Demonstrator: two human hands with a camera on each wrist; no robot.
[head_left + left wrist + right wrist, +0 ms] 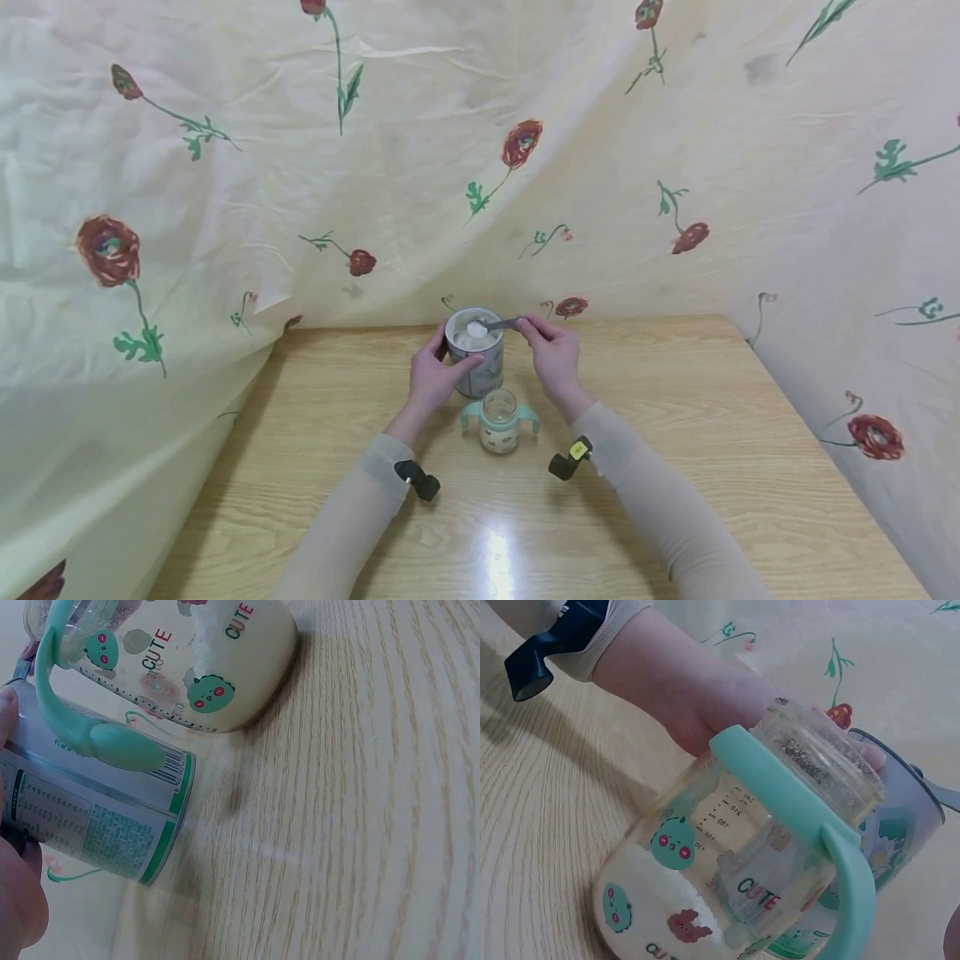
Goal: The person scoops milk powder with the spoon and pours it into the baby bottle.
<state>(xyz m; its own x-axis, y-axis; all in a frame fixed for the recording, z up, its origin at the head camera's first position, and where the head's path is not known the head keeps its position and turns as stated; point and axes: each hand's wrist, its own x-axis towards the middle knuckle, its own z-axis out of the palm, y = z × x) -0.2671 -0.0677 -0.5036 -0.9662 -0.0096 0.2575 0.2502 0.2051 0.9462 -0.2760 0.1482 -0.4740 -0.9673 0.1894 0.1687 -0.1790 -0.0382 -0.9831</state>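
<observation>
A tin [482, 377] of white powder stands tilted slightly on the table, its top uncovered. My left hand [433, 380] grips its side, thumb across the front. With fingers and thumb, my right hand [557, 357] pinches the grey handle of a scoop [502, 323]. The scoop's end lies over the tin's mouth, with white powder there. Just in front of the tin stands a clear baby bottle [500, 435] with two mint-green handles and no lid. In the left wrist view the bottle [202, 652] shows cartoon prints and pale contents; the tin [97, 817] is behind it.
The light wood table [637, 483] runs out to both sides of the arms. A flowered cloth [420, 183] hangs behind the table's back edge, close to the tin. Dark wrist cameras [417, 480] sit on both sleeves, near the bottle.
</observation>
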